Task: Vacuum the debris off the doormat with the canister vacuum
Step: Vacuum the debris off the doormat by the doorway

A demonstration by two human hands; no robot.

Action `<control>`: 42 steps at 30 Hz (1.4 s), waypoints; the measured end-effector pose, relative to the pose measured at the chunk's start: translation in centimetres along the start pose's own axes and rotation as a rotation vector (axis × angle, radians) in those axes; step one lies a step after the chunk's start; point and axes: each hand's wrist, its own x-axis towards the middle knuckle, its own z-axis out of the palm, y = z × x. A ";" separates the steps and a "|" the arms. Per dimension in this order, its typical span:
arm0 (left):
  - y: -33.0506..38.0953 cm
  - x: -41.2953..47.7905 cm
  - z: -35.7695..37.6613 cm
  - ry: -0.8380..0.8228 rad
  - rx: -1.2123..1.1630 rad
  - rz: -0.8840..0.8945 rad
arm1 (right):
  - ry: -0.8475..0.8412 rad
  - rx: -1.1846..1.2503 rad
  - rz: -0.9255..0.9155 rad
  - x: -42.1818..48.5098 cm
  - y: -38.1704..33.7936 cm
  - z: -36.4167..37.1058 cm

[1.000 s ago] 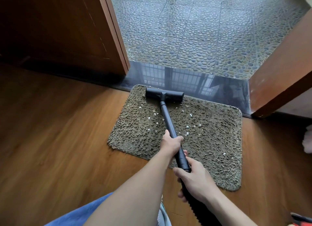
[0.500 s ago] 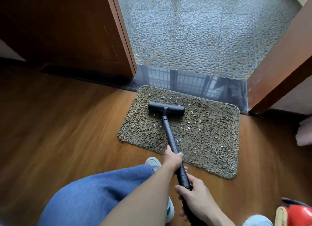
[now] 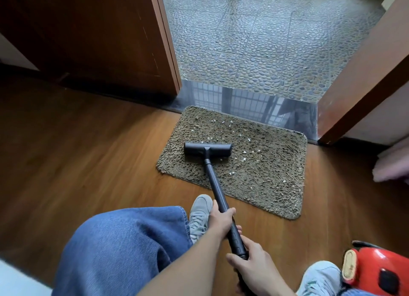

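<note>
A shaggy brown doormat (image 3: pixel 270 176) lies on the wood floor before the open doorway. Small white debris bits (image 3: pixel 223 124) are scattered over its far and middle parts. The black vacuum floor head (image 3: pixel 208 149) rests on the mat's left half. Its black wand (image 3: pixel 215 185) slants back toward me. My left hand (image 3: pixel 220 220) grips the wand higher up. Just below it, my right hand (image 3: pixel 254 267) grips the wand's lower end. The red canister vacuum (image 3: pixel 376 271) sits at the bottom right, partly cut off by the frame.
An open wooden door (image 3: pixel 106 37) stands at the left and a door frame (image 3: pixel 363 74) at the right. Pebble tiles (image 3: pixel 265 41) lie beyond a glossy threshold (image 3: pixel 254 103). My jeans leg (image 3: pixel 124 247) and grey shoes (image 3: pixel 199 214) are near the mat's front edge.
The floor head has been pulled back from the mat's far edge toward me, about midway. Debris now shows beyond the head. My view has drawn back, and the red canister has come into sight.
</note>
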 end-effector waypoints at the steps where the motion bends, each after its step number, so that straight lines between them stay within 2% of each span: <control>1: 0.1 0.1 0.0 0.000 0.001 0.007 | 0.002 0.010 -0.003 0.0 -0.2 0.0; 14: 4.2 6.6 1.5 0.114 0.063 0.039 | 0.004 0.065 0.019 7.2 -2.0 -1.0; 24: 9.1 7.5 0.2 0.053 0.058 0.047 | -0.009 0.111 -0.006 9.9 -5.9 -2.0; 28: 6.9 5.2 -0.1 0.018 0.004 0.039 | 0.005 0.128 0.016 7.0 -4.7 -1.5; 35: -0.9 -0.9 -2.3 -0.117 -0.035 0.056 | 0.058 0.134 0.051 -0.5 -0.1 4.2; 42: -4.2 -6.6 -3.6 -0.139 -0.055 -0.018 | 0.007 0.122 0.112 -5.8 1.6 5.7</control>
